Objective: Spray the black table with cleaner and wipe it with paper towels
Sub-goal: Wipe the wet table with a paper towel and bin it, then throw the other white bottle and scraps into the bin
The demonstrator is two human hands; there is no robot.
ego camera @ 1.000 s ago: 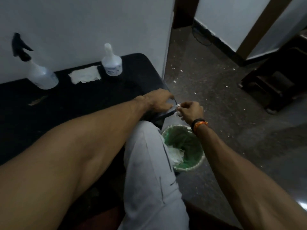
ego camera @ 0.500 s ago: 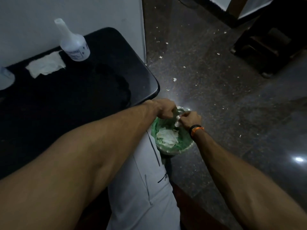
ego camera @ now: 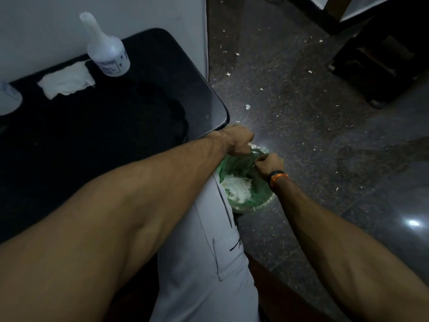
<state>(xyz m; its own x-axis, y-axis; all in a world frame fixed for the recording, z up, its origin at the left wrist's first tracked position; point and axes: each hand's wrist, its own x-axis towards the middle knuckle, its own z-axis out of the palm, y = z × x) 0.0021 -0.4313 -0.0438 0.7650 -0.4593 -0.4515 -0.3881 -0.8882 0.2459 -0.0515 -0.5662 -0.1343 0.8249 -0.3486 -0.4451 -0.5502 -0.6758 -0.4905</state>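
Note:
The black table [ego camera: 139, 112] fills the left side, its rounded corner just above my hands. On it lie a white paper towel [ego camera: 66, 81], a white bottle with a pointed cap [ego camera: 106, 52] and, at the left edge, the base of a spray bottle [ego camera: 8, 101]. My left hand [ego camera: 239, 140] and my right hand [ego camera: 269, 163] hang close together over a green-lined waste bin [ego camera: 262, 204] on the floor. Their fingers curl downward at the liner's far rim. What they hold, if anything, is hidden. Crumpled white paper [ego camera: 239, 187] lies inside the bin.
My grey-trousered leg [ego camera: 209, 252] stands between table and bin. The dark stone floor [ego camera: 301, 112] is strewn with small white scraps. Dark furniture [ego camera: 383, 54] sits at the upper right. A white wall [ego camera: 46, 19] backs the table.
My hands moved off the table's corner and down over the bin. The white scrap seen between them earlier no longer shows. The view tilted downward.

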